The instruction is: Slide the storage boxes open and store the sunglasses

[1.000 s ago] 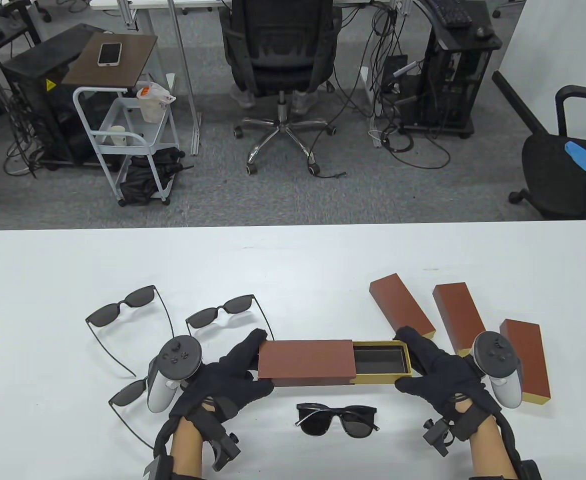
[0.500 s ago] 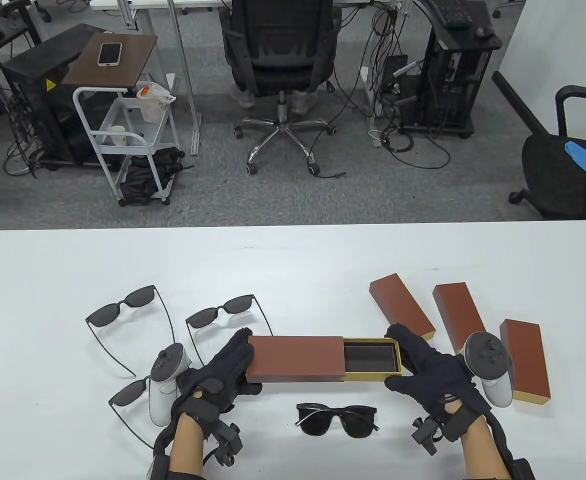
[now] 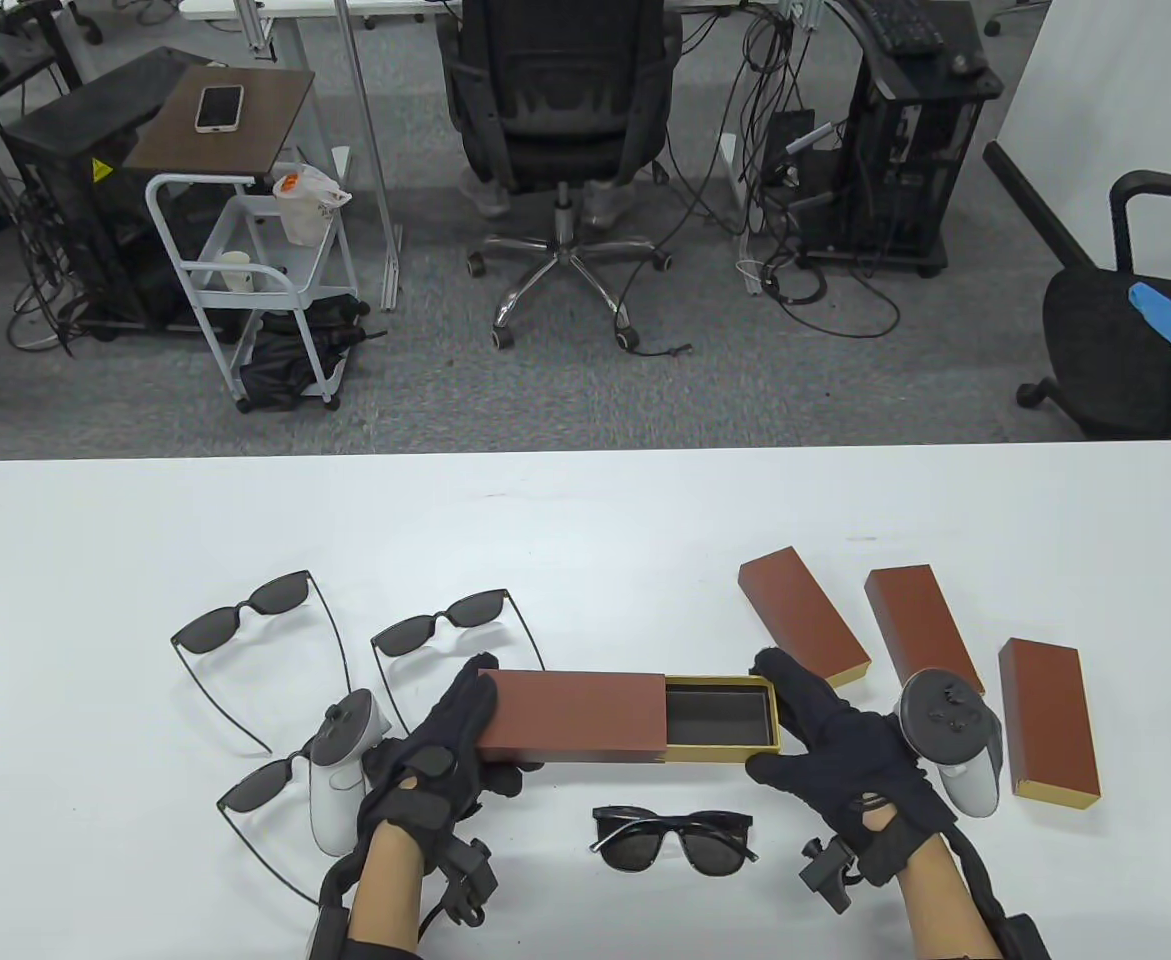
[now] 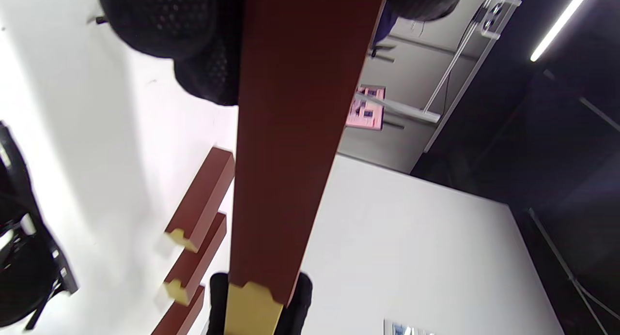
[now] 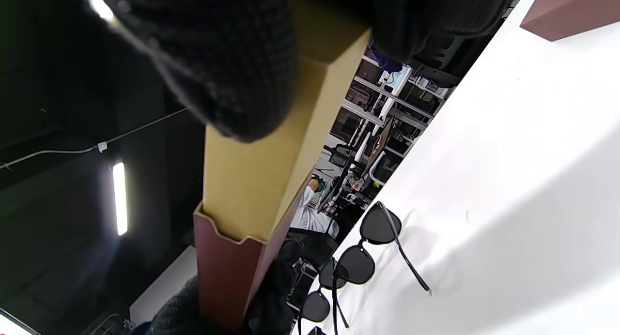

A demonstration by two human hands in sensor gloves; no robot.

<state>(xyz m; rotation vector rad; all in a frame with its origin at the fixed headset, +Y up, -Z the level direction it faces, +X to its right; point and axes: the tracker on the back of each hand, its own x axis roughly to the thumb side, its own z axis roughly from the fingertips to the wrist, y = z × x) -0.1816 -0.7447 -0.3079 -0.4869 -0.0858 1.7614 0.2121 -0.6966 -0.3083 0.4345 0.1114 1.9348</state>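
Note:
A brown storage box sleeve (image 3: pixel 575 715) is held just above the table, its gold drawer (image 3: pixel 722 717) slid partway out to the right. My left hand (image 3: pixel 450 735) grips the sleeve's left end (image 4: pixel 295 107). My right hand (image 3: pixel 815 725) grips the drawer's right end (image 5: pixel 256 180). The drawer's dark inside holds nothing. Folded black sunglasses (image 3: pixel 673 838) lie on the table just in front of the box. Three more pairs with open arms lie to the left (image 3: pixel 245 615) (image 3: pixel 445 622) (image 3: pixel 257 790).
Three closed brown boxes (image 3: pixel 802 608) (image 3: pixel 922 627) (image 3: pixel 1048 718) lie at the right on the white table (image 3: pixel 585 520). An office chair (image 3: pixel 560 120) and a cart (image 3: pixel 245 260) stand on the floor beyond the far edge.
Both hands and the box have shifted left. The drawer's exposed length stays about the same. The sunglasses have not moved.

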